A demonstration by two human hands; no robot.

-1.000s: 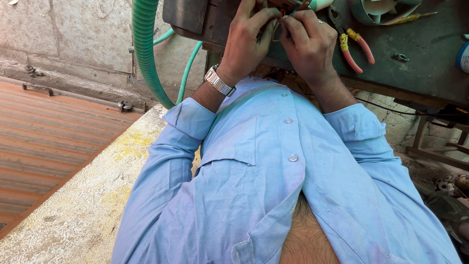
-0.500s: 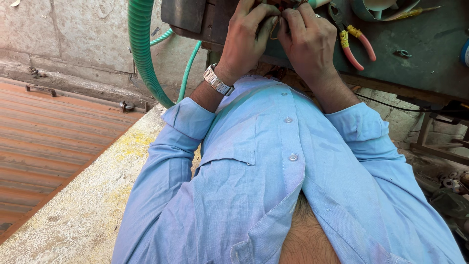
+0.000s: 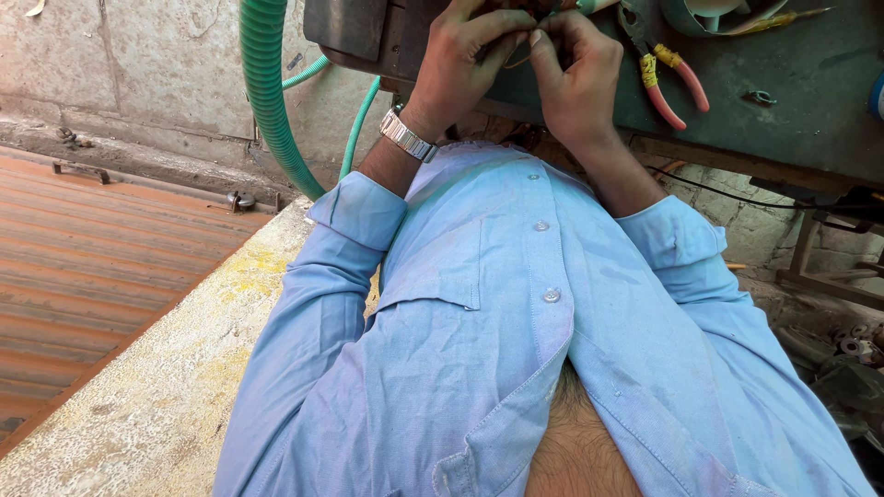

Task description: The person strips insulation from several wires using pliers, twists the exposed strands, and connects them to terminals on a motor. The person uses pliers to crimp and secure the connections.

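Observation:
My left hand (image 3: 458, 66), with a metal watch (image 3: 406, 135) on its wrist, and my right hand (image 3: 577, 75) meet at the near edge of a dark green workbench (image 3: 810, 92). Both sets of fingertips pinch a small piece of thin wire (image 3: 518, 57) between them; most of it is hidden by the fingers. Just right of my right hand, pliers (image 3: 670, 81) with red and yellow handles lie on the bench. My light blue shirt (image 3: 516, 331) fills the lower part of the view.
A thick green ribbed hose (image 3: 267, 92) and a thinner green tube (image 3: 354, 129) hang down at the bench's left. A concrete ledge (image 3: 138, 396) and a rusty corrugated sheet (image 3: 74, 267) lie lower left. Metal scrap (image 3: 847, 350) sits lower right.
Both hands stay together at the bench edge. Only the fingers shift slightly on the small piece, and the view has moved a little.

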